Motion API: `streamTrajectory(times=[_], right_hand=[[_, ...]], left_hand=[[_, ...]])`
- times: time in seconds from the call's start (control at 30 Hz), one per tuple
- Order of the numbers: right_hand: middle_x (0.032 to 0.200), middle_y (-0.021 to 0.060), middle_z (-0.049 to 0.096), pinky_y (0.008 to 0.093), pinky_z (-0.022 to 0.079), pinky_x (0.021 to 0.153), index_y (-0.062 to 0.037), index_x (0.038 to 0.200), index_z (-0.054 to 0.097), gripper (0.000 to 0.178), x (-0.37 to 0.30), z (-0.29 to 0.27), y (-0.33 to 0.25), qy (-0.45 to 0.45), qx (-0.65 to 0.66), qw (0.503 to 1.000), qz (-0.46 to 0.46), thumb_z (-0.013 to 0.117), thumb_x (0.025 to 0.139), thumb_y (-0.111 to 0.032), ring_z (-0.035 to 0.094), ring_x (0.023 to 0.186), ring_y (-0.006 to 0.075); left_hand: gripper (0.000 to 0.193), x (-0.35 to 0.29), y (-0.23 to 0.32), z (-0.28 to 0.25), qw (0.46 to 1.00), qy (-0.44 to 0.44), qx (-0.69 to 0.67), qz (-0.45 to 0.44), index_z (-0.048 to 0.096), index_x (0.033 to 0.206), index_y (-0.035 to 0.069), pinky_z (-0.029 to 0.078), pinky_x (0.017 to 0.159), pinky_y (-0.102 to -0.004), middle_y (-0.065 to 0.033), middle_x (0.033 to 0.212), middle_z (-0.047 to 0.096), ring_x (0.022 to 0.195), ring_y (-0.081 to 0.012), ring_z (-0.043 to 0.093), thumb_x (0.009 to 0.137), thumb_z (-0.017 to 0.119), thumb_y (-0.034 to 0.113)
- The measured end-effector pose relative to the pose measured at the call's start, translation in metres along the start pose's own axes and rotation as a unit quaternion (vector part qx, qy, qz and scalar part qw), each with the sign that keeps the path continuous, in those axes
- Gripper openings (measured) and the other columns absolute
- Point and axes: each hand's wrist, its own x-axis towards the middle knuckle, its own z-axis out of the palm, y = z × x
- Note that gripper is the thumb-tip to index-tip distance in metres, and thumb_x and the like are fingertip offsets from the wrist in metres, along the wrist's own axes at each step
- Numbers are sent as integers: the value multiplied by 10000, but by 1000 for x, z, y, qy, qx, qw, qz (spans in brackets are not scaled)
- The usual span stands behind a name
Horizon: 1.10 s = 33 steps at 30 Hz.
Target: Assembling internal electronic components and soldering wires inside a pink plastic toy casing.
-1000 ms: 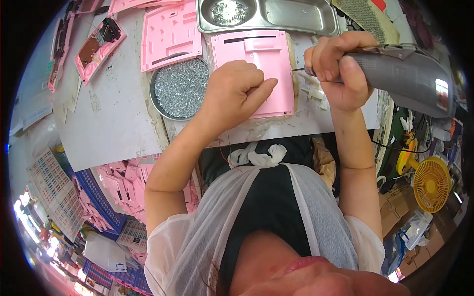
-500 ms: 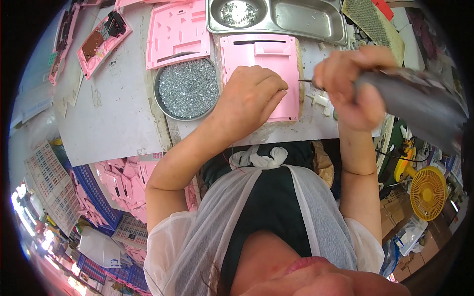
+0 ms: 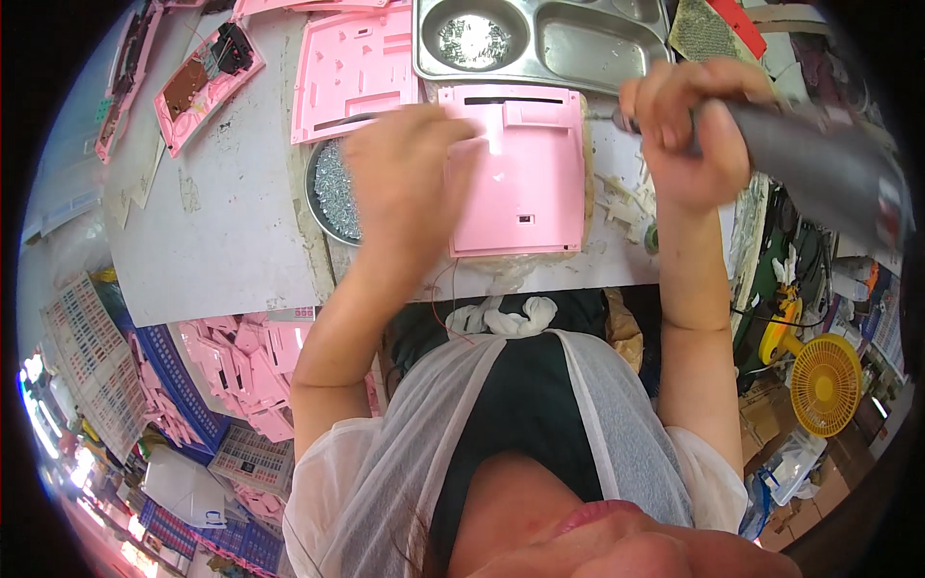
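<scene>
A dark grey electric screwdriver (image 3: 814,159) is gripped in my right hand (image 3: 696,140). It lies nearly level, its thin bit pointing left toward the upper right edge of a pink plastic panel (image 3: 520,183). The panel lies flat on the table, with a slot along its far edge and a raised block below that. My left hand (image 3: 409,178), smeared by motion, hangs over the panel's left side and the right part of a round metal bowl of small silver screws (image 3: 334,197). Its fingers are too blurred to show whether they hold anything.
A steel compartment tray (image 3: 597,48) with bits of metal in its round well stands behind the panel. A second pink panel (image 3: 356,63) leans over the bowl's far side. A pink housing with wires (image 3: 207,87) lies far left. A yellow fan (image 3: 826,385) is low right.
My left hand has moved left, off the panel's middle toward the screw bowl. My right hand has shifted slightly away from me with the screwdriver. The panel sits slightly lower in the picture.
</scene>
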Motion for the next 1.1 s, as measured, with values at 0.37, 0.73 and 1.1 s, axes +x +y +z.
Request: streamTrajectory(times=[0.37, 0.73, 1.1], right_hand=[[635, 34, 433, 385, 438, 618, -56, 941, 474, 77, 8, -14, 44, -3, -35, 999, 33, 532, 949, -106, 426, 572, 148], [607, -35, 448, 330, 446, 635, -117, 1149, 536, 291, 19, 42, -10, -89, 118, 987, 66, 584, 950, -323, 419, 554, 118], [612, -30, 465, 318, 453, 591, -132, 1094, 479, 294, 12, 87, -1, -121, 105, 981, 112, 621, 955, -350, 448, 537, 116]], left_hand=[[98, -30, -32, -44, 967, -202, 94, -122, 680, 867, 109, 348, 886, -419, -23, 923, 614, 955, -240, 570, 854, 739, 186], [130, -14, -3, -31, 993, -116, -30, -15, 673, 880, 122, 341, 824, -377, 2, 866, 661, 834, -194, 611, 804, 777, 109], [236, -26, 1, -21, 990, -66, -120, -25, 689, 906, 137, 337, 799, -374, 13, 870, 687, 786, -179, 611, 714, 807, 64]])
